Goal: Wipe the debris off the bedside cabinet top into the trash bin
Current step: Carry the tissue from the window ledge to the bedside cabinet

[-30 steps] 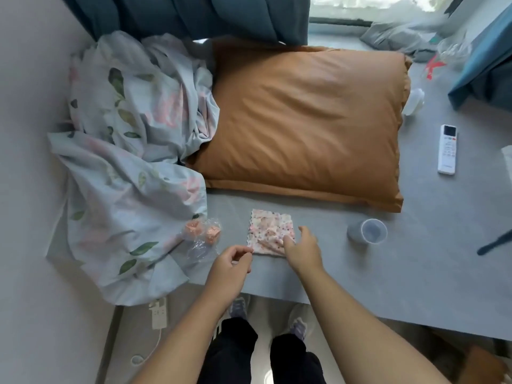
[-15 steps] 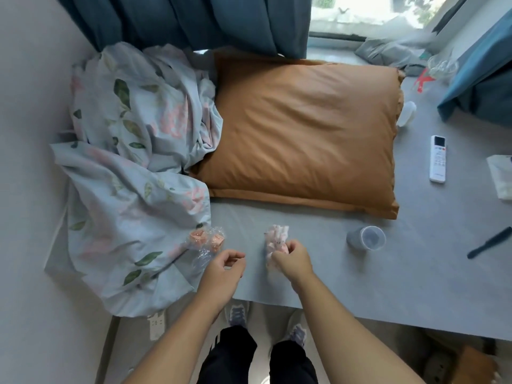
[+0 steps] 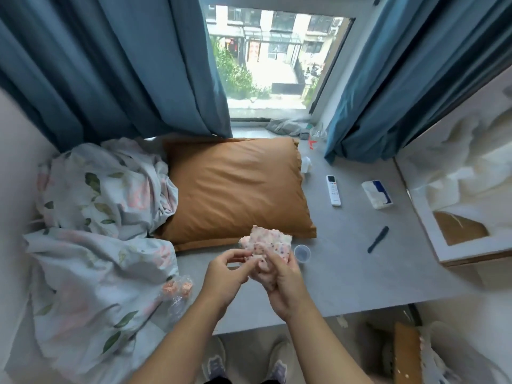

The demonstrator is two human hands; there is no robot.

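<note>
Cloth: a small spotted pink-and-white cloth [image 3: 266, 246] is raised off the grey cabinet top [image 3: 352, 261], bunched between both my hands, its upper edge standing free in front of the pillow's near corner.
Right hand: my right hand [image 3: 285, 284] is wrapped around the lower part of the cloth, fingers curled closed on it.
Left hand: my left hand [image 3: 225, 275] pinches the cloth's left edge between thumb and fingertips.
Cabinet top: the long grey surface runs from the bedding on my left to the white bed frame on my right.
On the top, right of my hands: a small clear plastic cup [image 3: 302, 253] just beside the cloth; farther off a dark comb [image 3: 378, 239], a white remote control [image 3: 333, 190] and a white-and-blue tissue pack [image 3: 377, 194].
On the top, left of my hands: a crumpled clear wrapper with orange pieces [image 3: 177, 288], lying at the edge of the floral duvet [image 3: 91, 234].
Behind: an orange-brown pillow [image 3: 235, 189], blue curtains [image 3: 110, 65].
Trash bin: I cannot make one out.
</note>
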